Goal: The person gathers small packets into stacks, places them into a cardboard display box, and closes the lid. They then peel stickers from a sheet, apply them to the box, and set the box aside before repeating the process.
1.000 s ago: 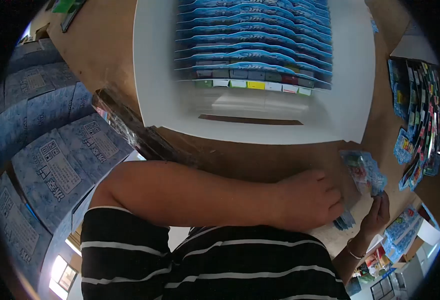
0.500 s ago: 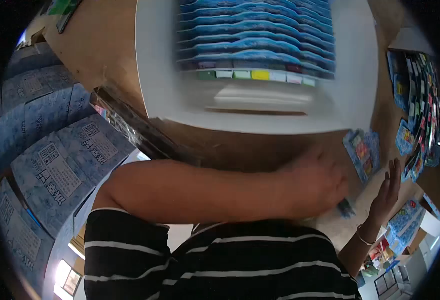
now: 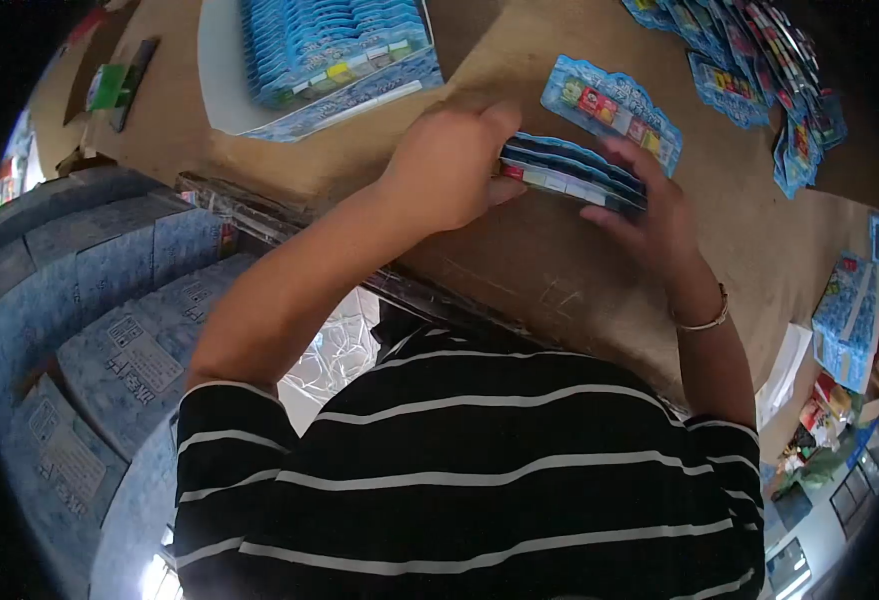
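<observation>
Above the wooden table I hold a small stack of blue cards (image 3: 575, 177) with wavy top edges and small coloured pieces along the front. My left hand (image 3: 450, 168) grips its left end between thumb and fingers. Around the right end, my right hand (image 3: 652, 215) is closed with its thumb at the near side. A single matching blue card (image 3: 615, 108) lies flat just beyond the stack, close to my right fingers. To the upper left stands a display box (image 3: 225, 100), its rows of the same blue cards upright inside.
A fanned heap of blue cards (image 3: 750, 65) lies at the far right of the table (image 3: 520, 260). Large printed cartons (image 3: 125, 360) are stacked to my left, below the table edge. A green-and-black object (image 3: 120, 88) lies at the far left.
My left hand has swung from near my body to the stack, which both hands now hold. The view has turned, and the display box appears further left, showing its printed front.
</observation>
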`<act>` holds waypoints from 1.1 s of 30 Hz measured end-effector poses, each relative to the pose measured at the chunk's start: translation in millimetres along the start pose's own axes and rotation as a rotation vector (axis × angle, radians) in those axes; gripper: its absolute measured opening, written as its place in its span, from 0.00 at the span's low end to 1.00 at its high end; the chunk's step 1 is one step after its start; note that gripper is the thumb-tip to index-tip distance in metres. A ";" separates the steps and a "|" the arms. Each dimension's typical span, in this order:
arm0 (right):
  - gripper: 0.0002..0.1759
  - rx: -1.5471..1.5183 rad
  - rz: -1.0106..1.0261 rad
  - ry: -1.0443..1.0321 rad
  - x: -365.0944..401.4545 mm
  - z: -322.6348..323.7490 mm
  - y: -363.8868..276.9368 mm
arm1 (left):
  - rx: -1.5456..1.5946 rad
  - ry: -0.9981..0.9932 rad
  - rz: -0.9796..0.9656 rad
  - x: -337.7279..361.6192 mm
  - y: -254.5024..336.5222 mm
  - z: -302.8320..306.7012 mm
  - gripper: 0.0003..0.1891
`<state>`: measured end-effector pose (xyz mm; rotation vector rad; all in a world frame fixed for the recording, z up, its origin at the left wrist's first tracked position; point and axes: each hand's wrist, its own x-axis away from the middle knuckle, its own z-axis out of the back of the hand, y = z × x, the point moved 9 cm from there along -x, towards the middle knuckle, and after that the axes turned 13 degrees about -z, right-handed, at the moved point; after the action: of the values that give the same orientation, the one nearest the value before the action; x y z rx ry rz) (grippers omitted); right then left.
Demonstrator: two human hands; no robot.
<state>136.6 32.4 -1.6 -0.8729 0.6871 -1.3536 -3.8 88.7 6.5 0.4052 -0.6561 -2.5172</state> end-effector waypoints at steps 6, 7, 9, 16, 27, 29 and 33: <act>0.25 0.259 0.003 0.022 -5.4 5.8 -31.4 | -0.523 0.313 -0.370 -12.5 85.1 48.5 0.21; 0.25 0.365 0.061 -0.001 -2.7 0.7 -52.8 | -0.367 0.034 -0.145 -19.2 72.5 29.6 0.24; 0.24 0.469 0.131 -0.018 -8.8 -2.3 -85.5 | -0.209 -0.232 0.085 -10.0 52.0 13.7 0.27; 0.21 -0.097 0.340 -0.174 -114.2 39.2 -152.0 | 0.142 0.603 -0.106 56.9 5.5 200.3 0.16; 0.21 -0.096 0.367 -0.163 -216.5 -59.0 -205.3 | 0.427 0.490 -0.035 49.8 -67.4 188.2 0.22; 0.21 -0.102 0.359 -0.160 -221.9 -54.6 -189.1 | 0.225 0.333 0.070 42.3 -77.2 178.3 0.26; 0.22 -0.117 0.347 -0.152 -246.0 -46.1 -155.1 | -0.202 0.183 -0.041 19.8 -54.5 166.4 0.28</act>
<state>-12.3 269.7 88.9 -0.8923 0.7649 -0.9360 -107.8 181.1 114.7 0.5715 -0.3235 -2.5162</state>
